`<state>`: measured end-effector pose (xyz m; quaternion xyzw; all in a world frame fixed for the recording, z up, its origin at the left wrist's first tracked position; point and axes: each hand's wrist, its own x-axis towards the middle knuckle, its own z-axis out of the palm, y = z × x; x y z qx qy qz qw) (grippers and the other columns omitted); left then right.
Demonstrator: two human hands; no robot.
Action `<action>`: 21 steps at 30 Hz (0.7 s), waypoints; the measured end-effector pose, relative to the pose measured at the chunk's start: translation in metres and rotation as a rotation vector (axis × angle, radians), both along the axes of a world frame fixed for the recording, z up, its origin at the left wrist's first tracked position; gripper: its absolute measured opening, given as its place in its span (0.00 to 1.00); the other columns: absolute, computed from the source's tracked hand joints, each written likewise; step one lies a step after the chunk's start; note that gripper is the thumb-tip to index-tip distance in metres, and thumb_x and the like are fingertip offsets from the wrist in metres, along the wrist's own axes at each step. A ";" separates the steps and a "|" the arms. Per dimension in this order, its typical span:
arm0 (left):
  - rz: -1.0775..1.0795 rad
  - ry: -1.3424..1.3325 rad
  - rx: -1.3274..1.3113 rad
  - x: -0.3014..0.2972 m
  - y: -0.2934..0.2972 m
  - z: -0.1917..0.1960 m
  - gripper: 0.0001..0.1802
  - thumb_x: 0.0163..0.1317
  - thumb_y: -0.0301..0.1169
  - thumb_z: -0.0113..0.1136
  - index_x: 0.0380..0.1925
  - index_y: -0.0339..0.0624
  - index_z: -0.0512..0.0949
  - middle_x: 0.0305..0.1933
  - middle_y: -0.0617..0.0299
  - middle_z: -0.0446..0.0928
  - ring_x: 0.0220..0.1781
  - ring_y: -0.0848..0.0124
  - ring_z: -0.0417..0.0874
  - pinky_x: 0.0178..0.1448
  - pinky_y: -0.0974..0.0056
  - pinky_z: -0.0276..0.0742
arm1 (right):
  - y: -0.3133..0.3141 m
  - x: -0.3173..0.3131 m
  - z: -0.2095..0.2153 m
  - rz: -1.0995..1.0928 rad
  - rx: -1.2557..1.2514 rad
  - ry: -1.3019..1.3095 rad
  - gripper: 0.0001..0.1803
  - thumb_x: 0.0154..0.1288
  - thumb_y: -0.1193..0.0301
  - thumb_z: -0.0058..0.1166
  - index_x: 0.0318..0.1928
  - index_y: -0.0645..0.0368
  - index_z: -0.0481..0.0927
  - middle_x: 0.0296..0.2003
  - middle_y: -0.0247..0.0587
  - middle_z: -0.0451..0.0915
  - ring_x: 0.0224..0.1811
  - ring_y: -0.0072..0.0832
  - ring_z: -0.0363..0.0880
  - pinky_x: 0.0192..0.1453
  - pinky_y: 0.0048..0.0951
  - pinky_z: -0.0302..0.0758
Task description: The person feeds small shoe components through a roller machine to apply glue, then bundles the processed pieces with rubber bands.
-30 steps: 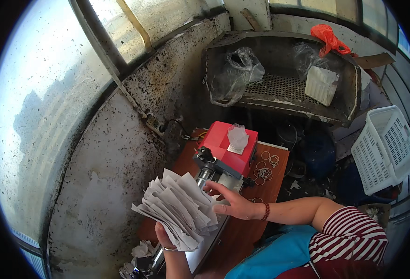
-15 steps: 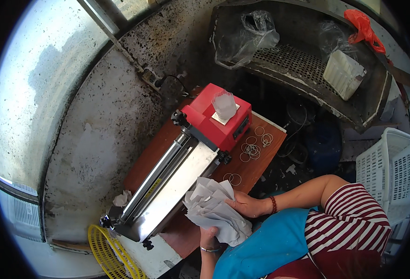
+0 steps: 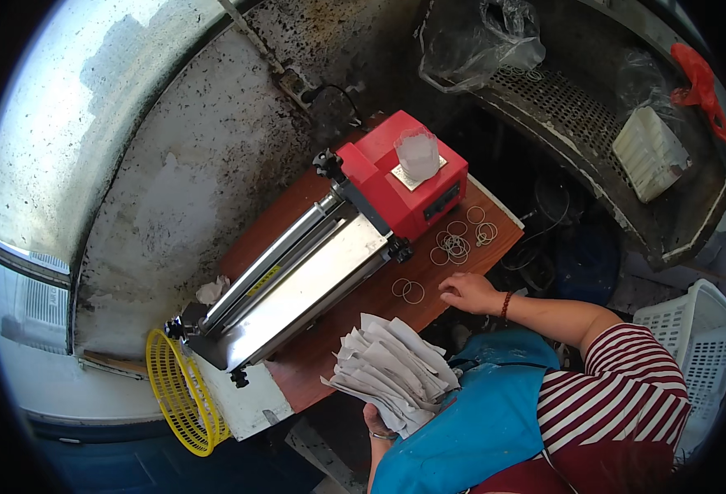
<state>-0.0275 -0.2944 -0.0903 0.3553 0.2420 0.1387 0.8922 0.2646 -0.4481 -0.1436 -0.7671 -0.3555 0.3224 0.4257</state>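
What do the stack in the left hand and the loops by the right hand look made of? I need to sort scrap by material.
Stack in the left hand: apparently paper, matte white, thin sheets fanned with bent edges. Loops on the brown table near the right hand: probably rubber bands, thin pale rings lying limp.

A yellow basket (image 3: pixel 183 393) sits at the lower left of the frame. A white basket (image 3: pixel 686 339) is at the right edge. At the upper right, a white tub (image 3: pixel 649 153) and a red bag (image 3: pixel 699 86) rest on a dark metal shelf (image 3: pixel 593 123). A clear bag (image 3: pixel 478 41) lies at the top.
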 end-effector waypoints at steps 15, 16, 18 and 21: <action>0.347 0.042 -0.131 -0.062 -0.004 0.026 0.57 0.40 0.60 0.70 0.66 0.40 0.60 0.63 0.55 0.69 0.63 0.57 0.71 0.69 0.52 0.66 | 0.108 -0.001 -0.053 0.301 -0.270 -0.897 0.15 0.57 0.73 0.49 0.45 0.62 0.77 0.40 0.51 0.79 0.38 0.44 0.82 0.34 0.47 0.79; 0.363 0.039 -0.136 -0.070 -0.003 0.024 0.57 0.40 0.60 0.70 0.66 0.40 0.60 0.63 0.55 0.69 0.63 0.57 0.71 0.69 0.52 0.66 | 0.112 0.001 -0.041 0.434 -0.339 -0.924 0.12 0.57 0.73 0.49 0.41 0.60 0.79 0.37 0.49 0.81 0.38 0.44 0.82 0.33 0.47 0.78; 0.371 0.042 -0.122 -0.087 0.003 0.017 0.56 0.41 0.58 0.70 0.66 0.40 0.60 0.62 0.55 0.70 0.63 0.56 0.71 0.69 0.52 0.66 | 0.117 0.000 -0.036 0.574 -0.410 -0.956 0.10 0.56 0.74 0.49 0.37 0.59 0.81 0.34 0.48 0.82 0.38 0.45 0.83 0.33 0.46 0.78; 0.396 0.022 -0.093 -0.095 0.009 0.028 0.55 0.41 0.57 0.70 0.66 0.40 0.60 0.62 0.55 0.70 0.62 0.56 0.72 0.68 0.53 0.67 | 0.122 0.005 -0.041 0.598 -0.323 -1.073 0.06 0.53 0.71 0.52 0.26 0.56 0.82 0.24 0.46 0.82 0.33 0.43 0.83 0.31 0.42 0.78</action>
